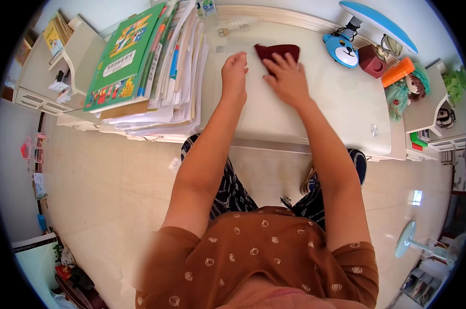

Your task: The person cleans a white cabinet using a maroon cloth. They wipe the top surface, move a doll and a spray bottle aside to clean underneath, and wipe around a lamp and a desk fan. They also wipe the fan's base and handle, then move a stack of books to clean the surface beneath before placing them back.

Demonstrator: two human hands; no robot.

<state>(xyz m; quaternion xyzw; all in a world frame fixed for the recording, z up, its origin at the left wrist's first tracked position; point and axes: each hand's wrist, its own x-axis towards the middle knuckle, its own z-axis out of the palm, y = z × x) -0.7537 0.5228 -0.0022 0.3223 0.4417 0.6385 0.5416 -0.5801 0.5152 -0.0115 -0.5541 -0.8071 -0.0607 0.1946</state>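
Observation:
On the pale, glass-topped desk lies a dark red cloth, folded or bunched. My right hand rests on its near edge with the fingers spread; whether they grip the fabric cannot be told. To the left of the cloth, my left hand is held over the desk with its fingers curled, and no object shows in it. Beyond my left hand, a clear plastic bottle lies near a pair of scissors. A flat transparent strip is on the desk beside the left hand.
A tall pile of books and papers, topped by a green book, stands at the left. Along the right back are a blue lamp with a bear-faced base, a dark red box, an orange cylinder and a doll.

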